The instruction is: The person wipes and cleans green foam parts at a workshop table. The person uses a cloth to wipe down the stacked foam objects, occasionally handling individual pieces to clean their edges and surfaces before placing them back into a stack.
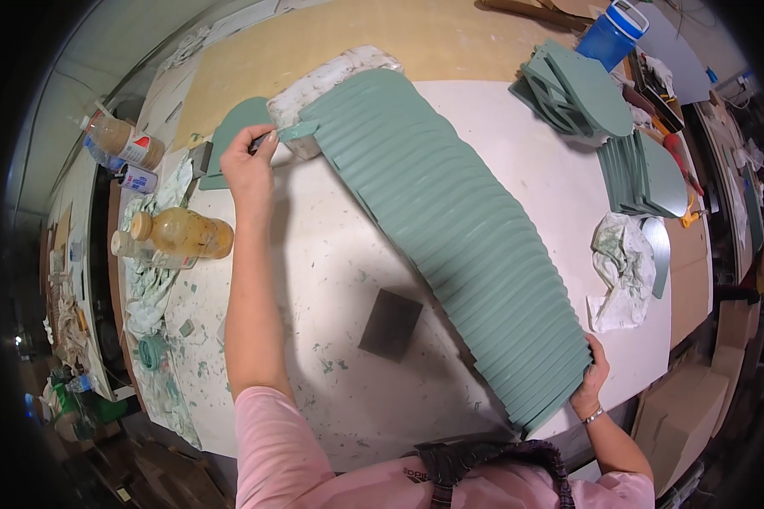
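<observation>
Left hand [248, 165]: grip pinching a flat green-coated tool [299, 131], dark handle mostly hidden by fingers. Tool's at the far left edge of a long overlapping row of green round-ended panels [450, 212], laid diagonally on the white bench [323, 280]. Right hand [590, 382] touches the near right end; fingertips partly hidden, can't tell how closed its grip is. Panel undersides hidden.

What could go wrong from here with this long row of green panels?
The row of green panels might slide or fan apart if the right hand, at its near end, lets go. The green-smeared tool in the left hand could scratch or smear panel edges at the far end. The bottle of yellowish liquid sits close to the left forearm, so a sideways swing could knock it.
</observation>
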The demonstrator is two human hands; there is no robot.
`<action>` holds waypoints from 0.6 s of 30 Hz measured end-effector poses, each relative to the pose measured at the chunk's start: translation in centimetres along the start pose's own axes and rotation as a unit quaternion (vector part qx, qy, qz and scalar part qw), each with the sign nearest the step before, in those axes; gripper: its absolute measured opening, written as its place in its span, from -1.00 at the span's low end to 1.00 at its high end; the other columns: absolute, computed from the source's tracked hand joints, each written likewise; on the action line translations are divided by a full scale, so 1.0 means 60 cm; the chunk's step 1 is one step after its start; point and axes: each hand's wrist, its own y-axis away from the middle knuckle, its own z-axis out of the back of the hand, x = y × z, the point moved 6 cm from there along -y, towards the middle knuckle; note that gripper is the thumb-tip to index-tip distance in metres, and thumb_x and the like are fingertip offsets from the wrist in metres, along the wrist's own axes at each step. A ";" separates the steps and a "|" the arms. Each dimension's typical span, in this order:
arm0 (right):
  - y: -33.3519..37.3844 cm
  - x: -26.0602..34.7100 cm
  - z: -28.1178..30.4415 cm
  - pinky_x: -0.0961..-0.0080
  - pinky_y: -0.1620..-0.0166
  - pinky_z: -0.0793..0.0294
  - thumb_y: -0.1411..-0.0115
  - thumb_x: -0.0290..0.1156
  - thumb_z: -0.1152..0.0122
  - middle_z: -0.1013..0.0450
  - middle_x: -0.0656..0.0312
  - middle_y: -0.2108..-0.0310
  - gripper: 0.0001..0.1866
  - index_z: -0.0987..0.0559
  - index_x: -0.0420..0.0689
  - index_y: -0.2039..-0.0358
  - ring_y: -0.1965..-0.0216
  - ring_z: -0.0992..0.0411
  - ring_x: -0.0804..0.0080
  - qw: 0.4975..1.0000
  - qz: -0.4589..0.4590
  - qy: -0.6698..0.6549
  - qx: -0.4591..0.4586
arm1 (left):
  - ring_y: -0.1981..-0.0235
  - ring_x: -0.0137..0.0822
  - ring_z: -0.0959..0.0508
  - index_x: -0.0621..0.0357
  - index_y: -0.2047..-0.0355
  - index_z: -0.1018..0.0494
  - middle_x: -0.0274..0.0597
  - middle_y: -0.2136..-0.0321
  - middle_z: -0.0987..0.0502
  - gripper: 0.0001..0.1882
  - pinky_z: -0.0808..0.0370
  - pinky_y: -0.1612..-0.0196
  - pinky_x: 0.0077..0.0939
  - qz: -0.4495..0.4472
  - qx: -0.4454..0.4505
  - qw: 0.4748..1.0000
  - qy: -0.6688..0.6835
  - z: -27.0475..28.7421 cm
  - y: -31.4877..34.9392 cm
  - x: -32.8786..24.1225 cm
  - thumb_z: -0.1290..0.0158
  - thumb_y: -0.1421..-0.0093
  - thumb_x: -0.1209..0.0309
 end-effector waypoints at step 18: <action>0.000 -0.002 -0.005 0.32 -0.06 -0.41 -0.30 0.26 0.25 -0.52 -0.11 0.11 -0.14 -0.45 -0.43 -0.05 0.07 -0.49 0.12 1.000 0.008 -0.005 0.008 | 0.41 -0.57 -0.43 0.30 0.25 -0.61 -0.40 0.45 -0.54 -0.86 -0.38 0.30 -0.67 0.019 0.054 0.998 0.011 0.013 0.019 -0.004 -0.17 -0.27 0.46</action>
